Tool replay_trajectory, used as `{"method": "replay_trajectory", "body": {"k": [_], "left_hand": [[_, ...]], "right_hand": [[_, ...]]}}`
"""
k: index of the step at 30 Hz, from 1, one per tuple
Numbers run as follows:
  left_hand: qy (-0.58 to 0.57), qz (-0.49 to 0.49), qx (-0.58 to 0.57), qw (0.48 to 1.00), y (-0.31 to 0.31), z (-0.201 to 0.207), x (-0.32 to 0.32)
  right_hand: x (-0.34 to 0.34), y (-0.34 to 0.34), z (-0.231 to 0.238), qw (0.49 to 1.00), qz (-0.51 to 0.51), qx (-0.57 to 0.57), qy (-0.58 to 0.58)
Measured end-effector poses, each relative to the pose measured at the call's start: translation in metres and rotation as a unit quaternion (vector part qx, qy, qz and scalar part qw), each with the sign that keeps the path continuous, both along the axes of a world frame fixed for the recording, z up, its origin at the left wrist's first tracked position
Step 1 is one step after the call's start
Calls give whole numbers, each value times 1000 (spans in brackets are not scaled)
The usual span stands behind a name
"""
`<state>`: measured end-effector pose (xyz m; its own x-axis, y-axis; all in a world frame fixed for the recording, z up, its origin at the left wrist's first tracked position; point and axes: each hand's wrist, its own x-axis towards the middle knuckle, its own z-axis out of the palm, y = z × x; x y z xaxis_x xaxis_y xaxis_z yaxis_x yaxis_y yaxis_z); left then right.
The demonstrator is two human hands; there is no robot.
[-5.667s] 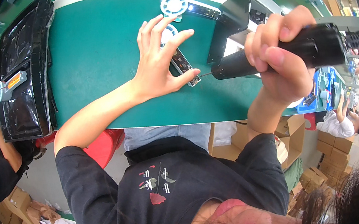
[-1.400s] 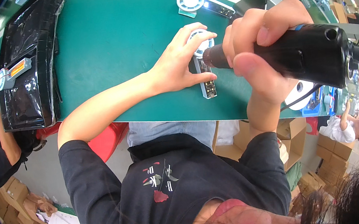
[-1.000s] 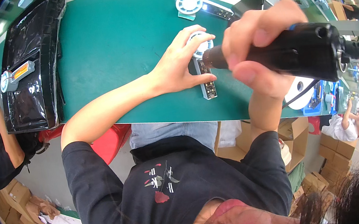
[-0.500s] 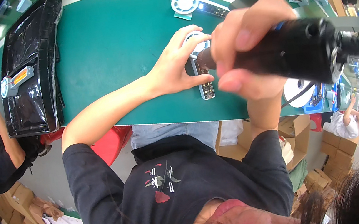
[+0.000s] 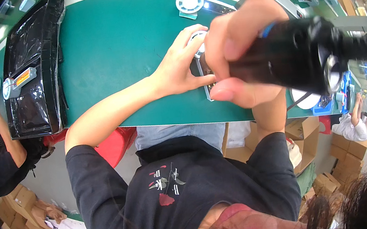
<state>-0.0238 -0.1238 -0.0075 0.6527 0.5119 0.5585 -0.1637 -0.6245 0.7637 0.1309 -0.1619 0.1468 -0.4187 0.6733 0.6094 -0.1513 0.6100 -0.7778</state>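
My left hand [image 5: 176, 66] curls around a small handheld fan [image 5: 196, 69] lying on the green table, fingers at its round white head and thumb against the handle. A strip of circuit board shows in that handle. Wrapped in my right hand [image 5: 248, 23] is a black corded electric screwdriver [image 5: 286, 58], held roughly level with its tip toward the fan. The right hand hides the tip, so whether it touches a screw cannot be seen. Beyond the hands stands another white fan [image 5: 189, 2] with its handle pointing right.
A black, tape-wrapped box [image 5: 32, 110] on the left carries a fan with an orange part [image 5: 23, 78] in its handle. A white disc [image 5: 305, 97] and a blue bin [image 5: 325, 106] sit at the right. Co-workers are at both sides; cardboard boxes [image 5: 306, 137] are below.
The right hand and screwdriver have shifted slightly left and toward me, covering more of the fan. My left hand keeps its hold in nearly the same place.
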Motion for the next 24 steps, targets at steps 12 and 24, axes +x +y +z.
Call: {"method": "replay_trajectory", "body": {"k": [12, 24], "left_hand": [[21, -2, 12, 1000, 0, 4, -4], [42, -1, 4, 999, 0, 7, 1]], "right_hand": [[14, 13, 9, 995, 88, 10, -38], [27, -7, 2, 994, -14, -54, 93]]}}
